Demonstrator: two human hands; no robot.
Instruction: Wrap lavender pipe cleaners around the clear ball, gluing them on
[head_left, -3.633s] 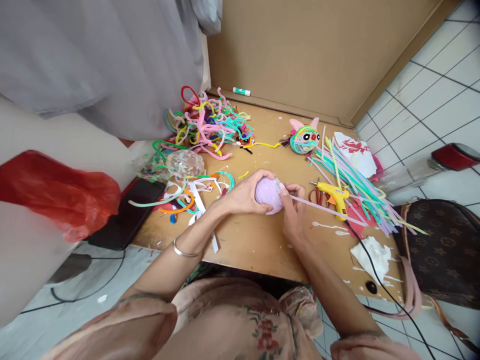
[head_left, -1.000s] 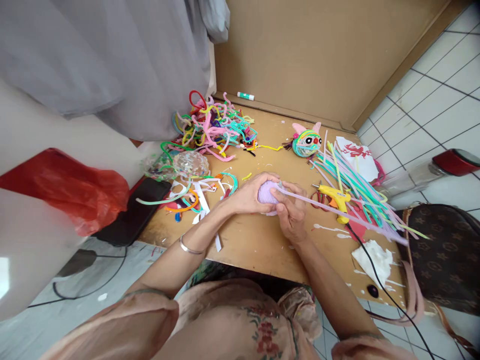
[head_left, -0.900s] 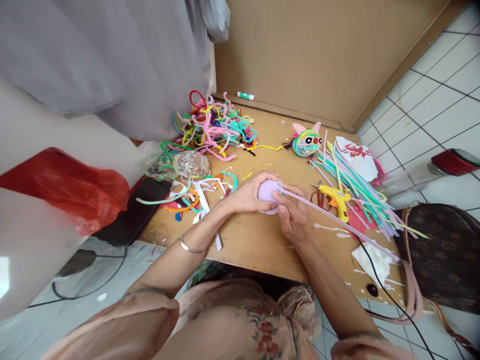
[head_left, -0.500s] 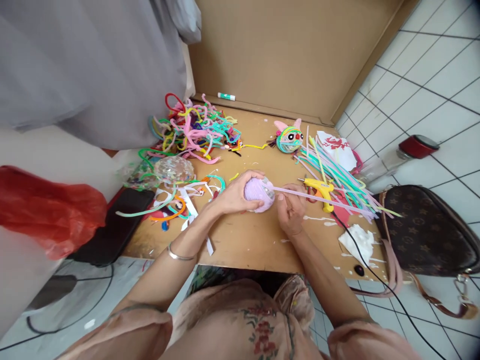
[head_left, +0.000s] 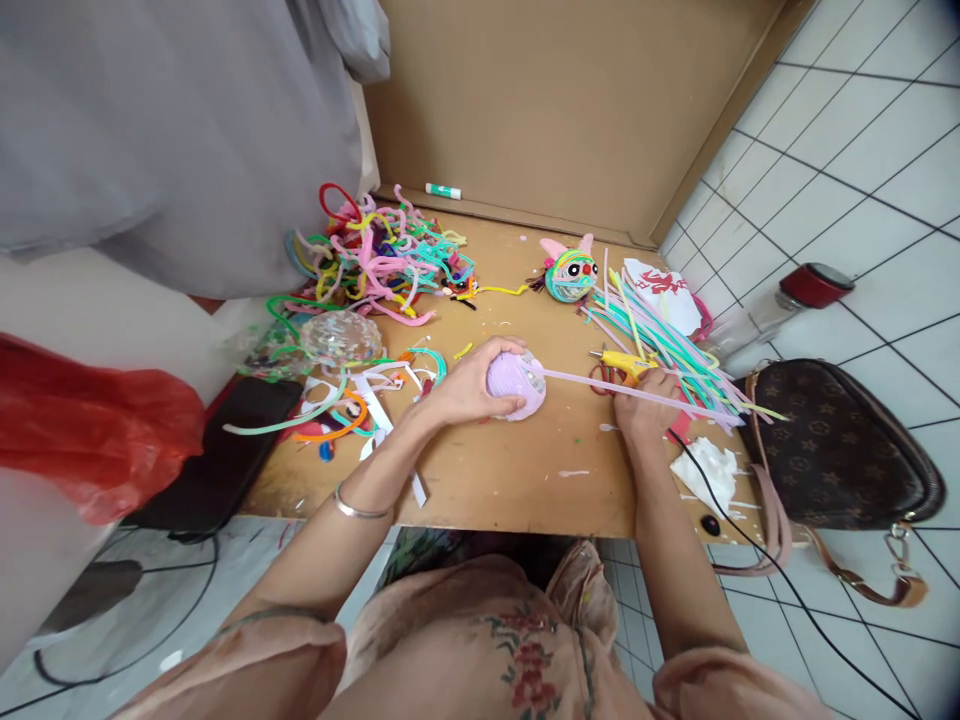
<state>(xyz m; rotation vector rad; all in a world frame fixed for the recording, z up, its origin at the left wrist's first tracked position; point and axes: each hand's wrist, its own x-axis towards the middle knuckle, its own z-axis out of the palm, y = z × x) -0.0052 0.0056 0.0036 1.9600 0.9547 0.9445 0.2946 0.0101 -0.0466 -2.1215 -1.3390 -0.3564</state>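
Observation:
A ball partly covered in lilac pipe cleaner (head_left: 513, 386) is in my left hand (head_left: 480, 385), whose fingers wrap round its left side. A clear patch shows at its upper right. From there a long lilac strand (head_left: 585, 383) stretches right over the table. My right hand (head_left: 646, 402) is closed round the handle of the yellow glue gun (head_left: 626, 362), which lies on the table with its nozzle to the left; the strand passes over this hand. Red-handled scissors (head_left: 603, 378) lie beside the gun, partly hidden.
A striped ball with pink ears (head_left: 571, 275) sits behind, near straight pipe cleaners (head_left: 679, 335). Tangled pipe cleaners (head_left: 375, 255) and a clear ball (head_left: 341, 338) lie left. A bottle (head_left: 780, 310), brown bag (head_left: 847, 440), white tissue (head_left: 706, 474) and black cable (head_left: 720, 500) are right.
My right hand has moved right, from beside the ball and strand to the glue gun, and closed on its handle. My left hand still holds the ball. The view has shifted slightly.

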